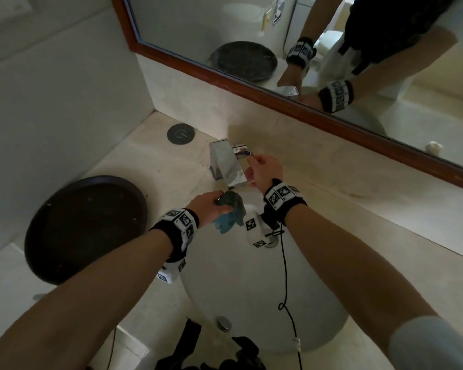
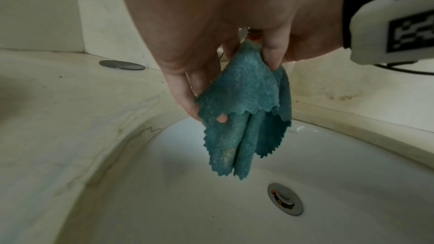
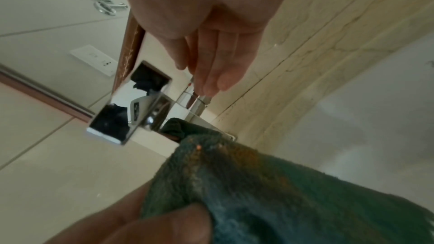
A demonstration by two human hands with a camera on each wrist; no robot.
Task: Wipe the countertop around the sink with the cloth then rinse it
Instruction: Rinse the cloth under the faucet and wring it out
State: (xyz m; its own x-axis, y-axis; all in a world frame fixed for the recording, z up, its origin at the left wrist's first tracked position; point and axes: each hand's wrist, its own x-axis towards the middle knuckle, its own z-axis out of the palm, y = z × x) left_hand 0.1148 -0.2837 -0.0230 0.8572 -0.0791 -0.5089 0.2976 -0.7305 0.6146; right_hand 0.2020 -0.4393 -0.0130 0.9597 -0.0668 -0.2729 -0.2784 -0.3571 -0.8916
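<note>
My left hand [image 1: 211,202] [image 2: 234,83] pinches a teal cloth [image 1: 230,212] [image 2: 244,118] by its top, so it hangs in folds over the white sink basin [image 1: 251,289] [image 2: 164,201], just under the chrome faucet [image 1: 227,164] [image 3: 131,110]. An orange-brown stain shows on the cloth [image 3: 258,183] in the right wrist view. My right hand [image 1: 257,164] [image 3: 202,73] is at the faucet handle [image 1: 241,150] [image 3: 199,101], fingertips closed on its short lever. I see no water coming from the spout. The drain [image 2: 285,198] lies below the cloth.
A dark round tray [image 1: 86,228] sits on the marble countertop [image 1: 358,209] left of the sink. A small black disc [image 1: 181,133] is set into the back corner. A wood-framed mirror [image 1: 332,49] runs along the wall. A black cable [image 1: 285,276] hangs from my right wrist over the basin.
</note>
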